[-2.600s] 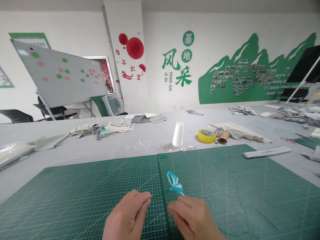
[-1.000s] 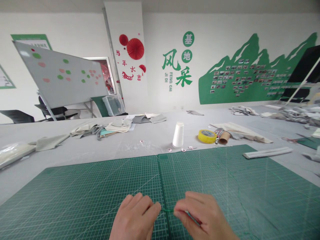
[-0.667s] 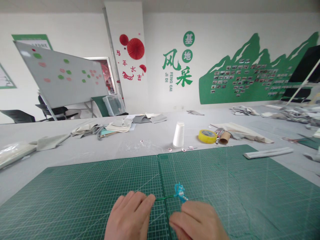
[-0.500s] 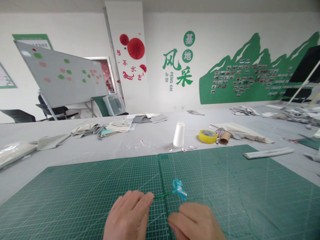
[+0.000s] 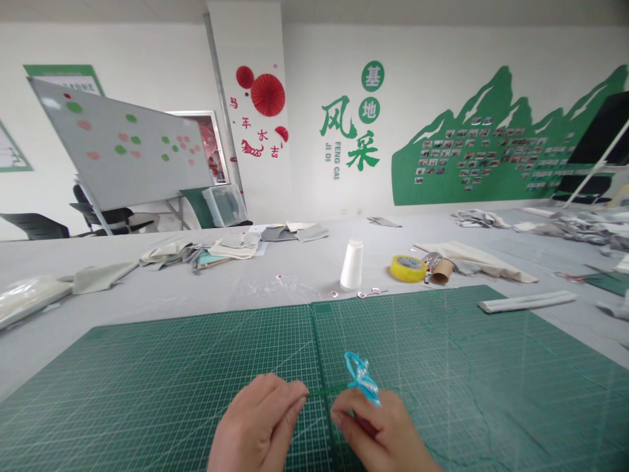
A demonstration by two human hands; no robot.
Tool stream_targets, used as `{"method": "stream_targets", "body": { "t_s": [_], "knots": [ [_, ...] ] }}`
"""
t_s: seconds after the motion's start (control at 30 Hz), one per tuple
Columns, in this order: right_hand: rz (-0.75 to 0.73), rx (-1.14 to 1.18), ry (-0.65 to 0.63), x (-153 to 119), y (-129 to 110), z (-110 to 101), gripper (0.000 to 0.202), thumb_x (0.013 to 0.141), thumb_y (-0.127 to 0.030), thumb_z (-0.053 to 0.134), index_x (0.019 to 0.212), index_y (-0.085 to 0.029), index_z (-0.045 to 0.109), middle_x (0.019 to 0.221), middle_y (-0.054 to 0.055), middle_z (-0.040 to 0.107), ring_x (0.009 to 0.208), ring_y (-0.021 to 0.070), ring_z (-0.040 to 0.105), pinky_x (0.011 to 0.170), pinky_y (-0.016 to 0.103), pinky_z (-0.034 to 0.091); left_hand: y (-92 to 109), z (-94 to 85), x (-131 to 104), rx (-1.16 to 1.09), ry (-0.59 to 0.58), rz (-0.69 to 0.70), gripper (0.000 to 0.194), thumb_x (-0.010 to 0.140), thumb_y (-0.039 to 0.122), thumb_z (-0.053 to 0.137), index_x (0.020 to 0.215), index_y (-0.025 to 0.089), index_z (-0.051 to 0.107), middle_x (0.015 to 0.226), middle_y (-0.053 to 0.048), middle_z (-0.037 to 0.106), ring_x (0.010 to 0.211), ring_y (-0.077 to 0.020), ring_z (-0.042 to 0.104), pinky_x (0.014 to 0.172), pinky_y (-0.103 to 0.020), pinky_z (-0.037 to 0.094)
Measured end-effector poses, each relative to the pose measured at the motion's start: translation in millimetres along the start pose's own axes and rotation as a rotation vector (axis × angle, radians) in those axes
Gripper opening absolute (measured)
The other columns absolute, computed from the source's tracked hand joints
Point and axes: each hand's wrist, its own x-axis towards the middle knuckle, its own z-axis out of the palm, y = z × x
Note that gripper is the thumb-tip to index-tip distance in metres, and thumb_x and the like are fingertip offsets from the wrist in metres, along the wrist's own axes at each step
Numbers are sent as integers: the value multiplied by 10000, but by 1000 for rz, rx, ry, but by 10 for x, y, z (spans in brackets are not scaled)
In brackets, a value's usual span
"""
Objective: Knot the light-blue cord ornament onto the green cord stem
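My left hand (image 5: pixel 263 419) is closed in a pinch on the end of a thin green stem (image 5: pixel 326 392). The stem runs rightward to a bright blue looped ornament with white beads (image 5: pixel 361 375), like a small flower. Just below that ornament is my right hand (image 5: pixel 381 426), thumb and fingers pinched together; whatever sits between its fingertips is too small to make out. The blue loops overlap the back of my right fingers. Both hands are above the green cutting mats (image 5: pixel 196 354), close to the seam between them.
Beyond the mats stand a white thread cone (image 5: pixel 352 265), a yellow tape roll (image 5: pixel 408 268) and a cardboard tube (image 5: pixel 442 271). A rolled grey cloth strip (image 5: pixel 527 301) lies over the right mat's edge. Loose green thread (image 5: pixel 470 367) trails across that mat. Fabric scraps (image 5: pixel 236 246) lie farther back.
The blue ornament has shifted slightly right and tilted, coming close against my right hand. My left hand has moved a little right. My right fingers have turned, showing a gap behind the pinch.
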Motion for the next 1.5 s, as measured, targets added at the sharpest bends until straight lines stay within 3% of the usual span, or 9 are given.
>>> {"method": "stream_targets", "body": {
  "t_s": [0.1, 0.23, 0.53, 0.8, 1.03, 1.27, 1.5],
  "knots": [
    [165, 151, 2, 18, 54, -10, 231, 867, -253, 534, 653, -185, 589, 559, -35, 518, 524, 111, 462, 514, 208, 344, 37, -23, 33, -18, -86, 61, 189, 969, 175, 447, 964, 226, 628, 748, -5, 608, 685, -155, 587, 614, -253, 488],
    [232, 255, -34, 75, 142, -72, 225, 839, -300, 599, 663, -169, 646, 557, -35, 496, 494, 98, 387, 474, 212, 289, 81, -20, 43, 44, -195, 129, 197, 956, 161, 455, 898, 241, 626, 742, 7, 613, 670, -157, 562, 605, -265, 422],
    [284, 417, -90, 135, 137, -303, 313, 814, -431, 660, 669, -155, 679, 561, -31, 468, 514, 102, 360, 484, 228, 266, 41, 103, -10, 84, -193, 185, 213, 903, 111, 477, 830, 259, 613, 697, 40, 598, 625, -146, 499, 601, -295, 281],
    [303, 417, -104, 131, 68, -374, 326, 818, -444, 660, 664, -157, 670, 575, -41, 461, 526, 97, 369, 492, 221, 283, 38, 140, -3, 227, -204, 231, 259, 930, 135, 412, 780, 250, 589, 663, 33, 582, 590, -154, 479, 562, -298, 262],
    [127, 152, -42, 138, -90, -382, 275, 877, -328, 602, 650, -182, 660, 558, -37, 481, 520, 108, 435, 502, 236, 301, 44, 91, 1, 378, -245, 184, 246, 873, 86, 424, 853, 255, 603, 705, 16, 594, 625, -178, 530, 569, -302, 327],
    [-233, -214, 89, 54, -156, -315, 268, 921, -190, 489, 720, -172, 665, 545, -1, 537, 498, 130, 478, 486, 263, 320, 5, 38, -24, 421, -164, 103, 284, 886, 81, 420, 1003, 249, 616, 761, 5, 622, 658, -192, 590, 615, -318, 436],
    [-380, -440, 147, 27, -192, -201, 363, 922, -128, 432, 659, -186, 676, 479, 1, 509, 439, 133, 435, 437, 289, 257, -42, 40, -59, 430, -76, 99, 287, 902, 84, 414, 1015, 229, 634, 760, -8, 637, 646, -189, 608, 601, -313, 485]
  ]
}}
